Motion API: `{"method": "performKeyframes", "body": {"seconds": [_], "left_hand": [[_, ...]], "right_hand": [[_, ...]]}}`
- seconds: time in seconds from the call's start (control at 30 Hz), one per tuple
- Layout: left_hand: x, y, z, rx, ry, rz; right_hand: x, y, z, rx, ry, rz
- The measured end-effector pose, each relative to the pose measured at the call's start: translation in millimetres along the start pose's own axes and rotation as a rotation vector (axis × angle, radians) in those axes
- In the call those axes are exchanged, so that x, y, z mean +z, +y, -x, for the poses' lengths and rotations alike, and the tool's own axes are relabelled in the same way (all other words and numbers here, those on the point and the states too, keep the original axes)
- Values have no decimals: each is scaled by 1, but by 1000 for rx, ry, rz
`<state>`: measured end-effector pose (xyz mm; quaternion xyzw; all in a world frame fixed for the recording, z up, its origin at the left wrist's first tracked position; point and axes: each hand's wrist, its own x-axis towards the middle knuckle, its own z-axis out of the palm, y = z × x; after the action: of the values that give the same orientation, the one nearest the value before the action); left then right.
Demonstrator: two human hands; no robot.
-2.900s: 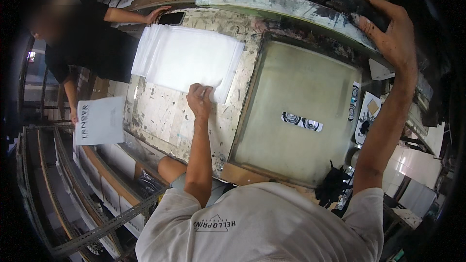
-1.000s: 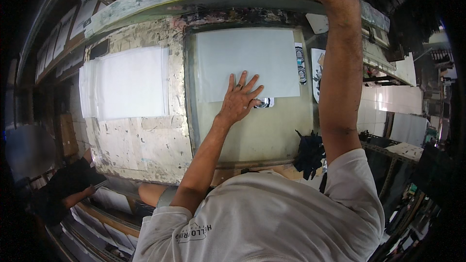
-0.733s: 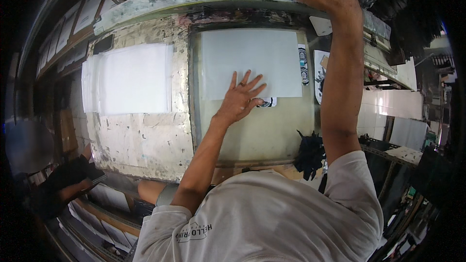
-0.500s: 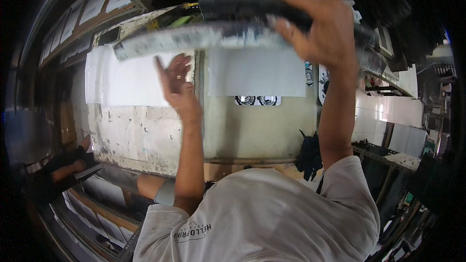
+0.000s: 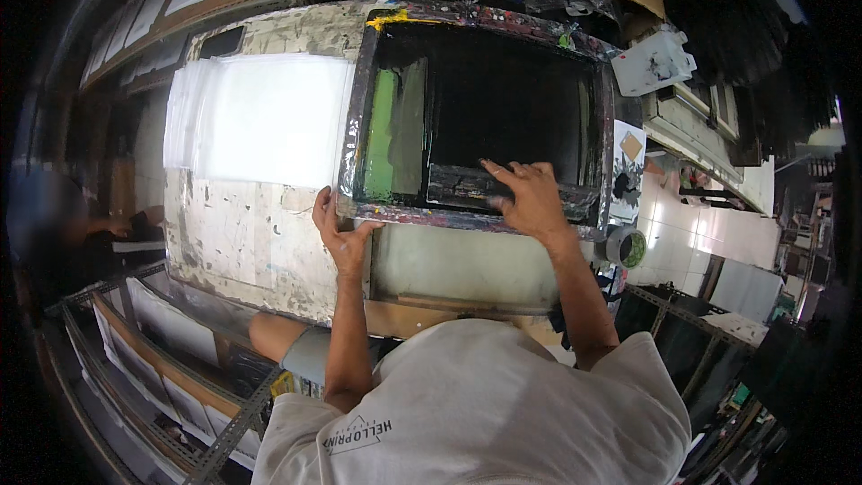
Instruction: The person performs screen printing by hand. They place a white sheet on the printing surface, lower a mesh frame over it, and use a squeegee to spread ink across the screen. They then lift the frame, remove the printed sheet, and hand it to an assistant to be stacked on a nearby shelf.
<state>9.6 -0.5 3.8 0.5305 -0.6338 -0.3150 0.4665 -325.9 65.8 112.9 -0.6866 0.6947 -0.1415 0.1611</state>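
Here, left hand (image 5: 345,241) touches frame (image 5: 431,216); right hand (image 5: 536,200) grips squeegee (image 5: 462,187).

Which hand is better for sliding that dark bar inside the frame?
Probably the right hand: it holds the dark bar. The left hand is apart from it, at the near left corner of the frame.

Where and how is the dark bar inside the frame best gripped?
Likely mid-length, from the near side, thumb nearest, fingers across: the bar is long and narrow, lying sideways along the near rail of the frame, and the right hand is across its middle.
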Motion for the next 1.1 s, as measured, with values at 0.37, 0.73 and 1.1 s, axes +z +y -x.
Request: {"method": "performKeyframes", "body": {"seconds": [0.37, 0.73, 1.1], "left_hand": [[-7, 2, 3, 36, 0, -173], [-7, 5, 5, -10, -9, -39], [-4, 12, 7, -275, 0, 381]], "right_hand": [[9, 73, -130, -4, 275, 144], [-29, 124, -246, -59, 338, 112], [-4, 62, -127, -115, 387, 259]]}}
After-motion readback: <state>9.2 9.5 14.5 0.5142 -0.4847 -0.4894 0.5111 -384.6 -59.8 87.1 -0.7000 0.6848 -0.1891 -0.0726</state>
